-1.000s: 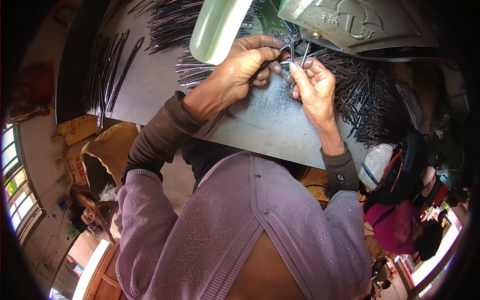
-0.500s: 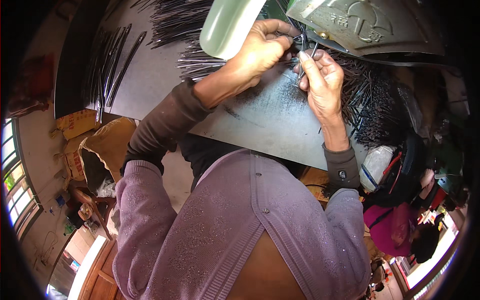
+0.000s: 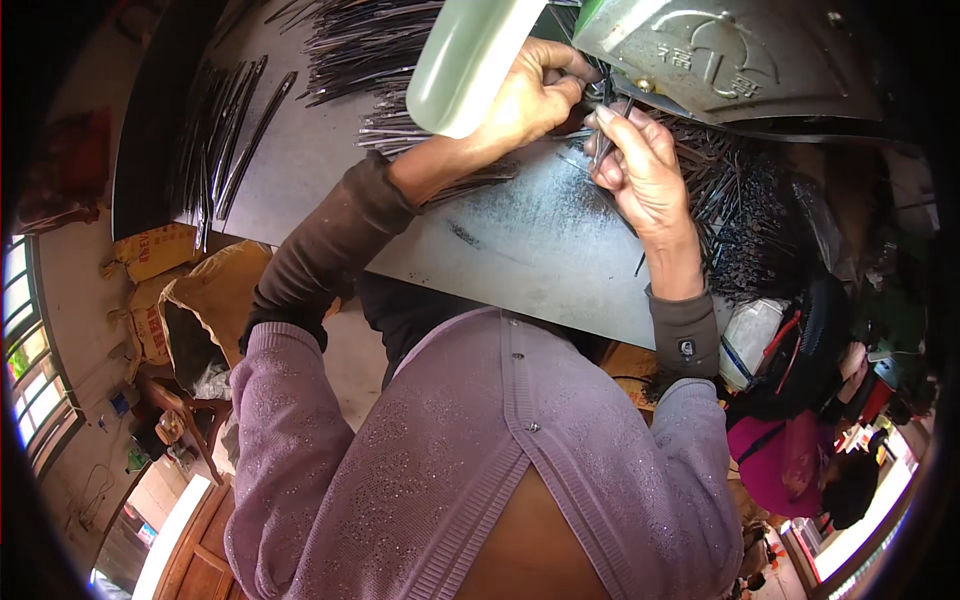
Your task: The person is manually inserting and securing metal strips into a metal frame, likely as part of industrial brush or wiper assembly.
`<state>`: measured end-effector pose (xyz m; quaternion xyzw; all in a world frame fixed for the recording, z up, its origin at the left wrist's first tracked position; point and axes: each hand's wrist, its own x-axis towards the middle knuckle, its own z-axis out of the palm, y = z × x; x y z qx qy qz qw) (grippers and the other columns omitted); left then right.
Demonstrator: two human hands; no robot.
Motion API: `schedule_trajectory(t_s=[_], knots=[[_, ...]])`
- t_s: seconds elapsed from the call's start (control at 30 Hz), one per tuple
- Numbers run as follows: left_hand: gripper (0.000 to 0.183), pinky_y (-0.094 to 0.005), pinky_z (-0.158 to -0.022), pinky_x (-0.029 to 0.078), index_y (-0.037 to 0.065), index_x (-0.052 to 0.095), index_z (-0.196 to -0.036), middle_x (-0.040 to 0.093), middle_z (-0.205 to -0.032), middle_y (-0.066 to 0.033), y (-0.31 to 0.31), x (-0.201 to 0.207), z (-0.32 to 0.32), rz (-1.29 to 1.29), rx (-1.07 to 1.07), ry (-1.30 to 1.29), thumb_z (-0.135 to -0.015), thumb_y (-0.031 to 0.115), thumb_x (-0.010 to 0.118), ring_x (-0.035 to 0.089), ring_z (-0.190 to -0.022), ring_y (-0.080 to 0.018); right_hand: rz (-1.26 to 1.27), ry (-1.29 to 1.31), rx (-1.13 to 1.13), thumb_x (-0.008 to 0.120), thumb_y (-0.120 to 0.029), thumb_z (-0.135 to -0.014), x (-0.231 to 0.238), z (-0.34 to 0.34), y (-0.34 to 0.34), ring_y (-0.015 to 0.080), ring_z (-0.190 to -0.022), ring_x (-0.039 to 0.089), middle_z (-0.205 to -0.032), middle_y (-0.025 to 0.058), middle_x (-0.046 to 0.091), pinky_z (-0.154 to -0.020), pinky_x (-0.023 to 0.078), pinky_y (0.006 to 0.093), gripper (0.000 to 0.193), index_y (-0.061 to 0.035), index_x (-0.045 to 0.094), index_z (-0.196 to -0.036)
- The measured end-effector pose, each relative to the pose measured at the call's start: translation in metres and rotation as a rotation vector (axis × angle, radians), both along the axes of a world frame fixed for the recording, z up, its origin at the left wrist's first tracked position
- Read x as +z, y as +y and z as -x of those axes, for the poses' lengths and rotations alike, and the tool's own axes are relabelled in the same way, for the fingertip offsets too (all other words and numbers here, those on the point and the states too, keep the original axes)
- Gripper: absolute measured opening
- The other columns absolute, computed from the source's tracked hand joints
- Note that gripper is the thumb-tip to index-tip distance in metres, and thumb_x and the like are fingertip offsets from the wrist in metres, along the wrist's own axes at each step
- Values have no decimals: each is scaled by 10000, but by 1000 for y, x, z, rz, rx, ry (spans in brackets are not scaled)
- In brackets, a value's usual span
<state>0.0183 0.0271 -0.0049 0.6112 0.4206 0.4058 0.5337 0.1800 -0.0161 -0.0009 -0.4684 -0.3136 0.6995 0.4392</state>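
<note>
Thin metal pieces (image 3: 602, 150) are pinched between the thumb and fingers of the person's right hand (image 3: 643, 170), just above the centre of the frame and a little to the right. The left hand (image 3: 540, 95) is beside it, to the upper left, its fingers bent and its thumb drawn in toward them; the fingertips sit in shadow, so whether they grip something cannot be told. Both hands are close to the lower edge of a green-grey metal machine cover (image 3: 730, 60) that fills the upper right. Below them is a grey metal surface (image 3: 520, 265) with a dark smudge near its middle. Right of the right hand, a dense heap of dark strips (image 3: 745, 210) spreads out. A pale green, rounded guard (image 3: 445, 85) hangs in front of the left wrist, and behind it, at upper centre, lies a thick stack of dark strips (image 3: 350, 50). Farther left is a smaller bundle of strips (image 3: 222, 135). The person's lilac cardigan (image 3: 420, 450) and brown cuffs (image 3: 335, 235) fill the lower centre. Yellow sacks (image 3: 155, 250) stand at the left, near a barred window (image 3: 38, 375).
</note>
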Motion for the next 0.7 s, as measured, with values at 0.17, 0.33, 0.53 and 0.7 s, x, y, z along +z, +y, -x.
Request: schedule_trajectory(t_s=[0.17, 0.33, 0.53, 0.7], knots=[[157, -233, -471, 439, -49, 629, -848, 616, -605, -74, -4, 19, 1, -267, 9, 326, -777, 70, 554, 544, -501, -70, 25, 41, -4, 544, -191, -872, -6, 1, 3, 38, -416, 447, -638, 37, 572, -394, 362, 165, 145, -59, 577, -824], [91, -222, -592, 444, -17, 613, -844, 618, -761, -44, -19, 9, 1, 357, 0, -291, -785, 46, 582, 571, -665, -104, -196, -7, -102, 527, -157, -881, -11, 17, -8, 51, -444, 502, -653, 35, 588, -396, 375, 163, 147, -32, 567, -813], [113, -231, -729, 437, -24, 629, -864, 633, -808, -70, -14, 3, -2, 318, 25, -391, -756, 1, 605, 576, -747, -125, -221, -324, 34, 528, -103, -867, -2, 16, -26, 61, -452, 518, -659, 42, 589, -407, 391, 168, 127, 7, 554, -810], [114, -231, -711, 446, -28, 642, -847, 645, -785, -76, -13, 10, -8, 352, 73, -262, -743, 7, 612, 582, -717, -126, -195, -308, 1, 535, -104, -866, -1, 16, -23, 57, -451, 513, -634, 35, 578, -407, 386, 175, 120, 3, 557, -814]])
